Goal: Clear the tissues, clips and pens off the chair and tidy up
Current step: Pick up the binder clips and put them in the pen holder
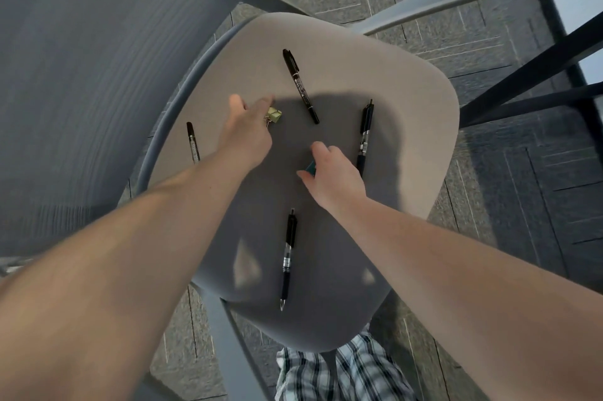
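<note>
A grey chair seat (408, 100) fills the middle of the head view. My left hand (249, 129) reaches over it, fingers closed around a pale green binder clip (274, 115). My right hand (332, 172) is pinched on a teal binder clip (310, 167), mostly hidden under the fingers. A black marker (300, 85) lies at the far side of the seat. One black gel pen (364, 136) lies right of my right hand, another (287, 257) near the front edge. A fourth pen (193, 141) lies at the left, partly behind my left forearm. No tissues show.
The chair's dark mesh backrest (98, 74) rises at the left, its armrest (440, 5) curves at the far right. Dark table legs (528, 71) stand on the carpet at the right. My checked shorts (342, 374) show below the seat's front edge.
</note>
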`<state>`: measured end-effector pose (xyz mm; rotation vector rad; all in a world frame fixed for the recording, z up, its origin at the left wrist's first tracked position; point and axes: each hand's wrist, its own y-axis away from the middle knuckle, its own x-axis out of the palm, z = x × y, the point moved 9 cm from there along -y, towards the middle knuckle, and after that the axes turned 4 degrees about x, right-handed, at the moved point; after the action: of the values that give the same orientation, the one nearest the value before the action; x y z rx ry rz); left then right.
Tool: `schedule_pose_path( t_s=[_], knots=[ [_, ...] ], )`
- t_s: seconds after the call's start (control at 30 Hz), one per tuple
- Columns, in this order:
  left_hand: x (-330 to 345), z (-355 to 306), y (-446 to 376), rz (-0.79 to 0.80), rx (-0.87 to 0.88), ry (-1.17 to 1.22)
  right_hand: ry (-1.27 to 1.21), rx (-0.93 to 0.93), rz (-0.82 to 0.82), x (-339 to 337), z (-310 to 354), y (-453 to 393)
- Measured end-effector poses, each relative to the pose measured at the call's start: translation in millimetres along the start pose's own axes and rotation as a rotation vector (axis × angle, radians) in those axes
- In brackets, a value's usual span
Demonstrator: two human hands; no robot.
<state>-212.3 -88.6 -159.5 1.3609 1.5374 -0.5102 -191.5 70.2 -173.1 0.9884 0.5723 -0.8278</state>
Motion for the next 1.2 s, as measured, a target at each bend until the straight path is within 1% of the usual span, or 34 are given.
schedule_pose_path(
  t_s=[0.13, 0.2, 0.33, 0.47, 0.67, 0.77, 0.83, 0.87, 0.97, 1.2],
  knots=[
    [17, 8, -20, 0.044, -0.009, 0.013, 0.038, -0.035, -0.022, 2, -2, -3],
    [25, 10, -26, 0.098, -0.008, -0.006, 0.047, -0.054, -0.022, 4, -2, -3],
    [36, 1, -27, 0.209, 0.023, -0.186, 0.034, -0.057, -0.034, 3, -2, -4],
    [43, -7, -24, 0.228, 0.058, -0.311, 0.031, -0.059, -0.033, 2, -1, -3],
    [37, -12, -4, 0.118, 0.096, -0.238, 0.043, -0.052, -0.01, 2, 1, 0],
    [38, -7, 10, 0.099, 0.085, -0.132, 0.019, -0.027, 0.004, 2, -1, 5],
    [38, -3, 19, 0.111, 0.049, -0.057, -0.046, 0.021, 0.016, 2, -5, 9],
    [38, -3, 24, 0.118, 0.057, -0.063, -0.076, 0.043, 0.022, 1, -7, 11],
    [33, -7, 38, 0.163, 0.113, -0.159, -0.111, 0.069, 0.029, -5, -10, 18],
    [13, -41, 69, 0.298, 0.217, -0.124, -0.156, 0.131, -0.035, -48, -17, 49]
  ],
)
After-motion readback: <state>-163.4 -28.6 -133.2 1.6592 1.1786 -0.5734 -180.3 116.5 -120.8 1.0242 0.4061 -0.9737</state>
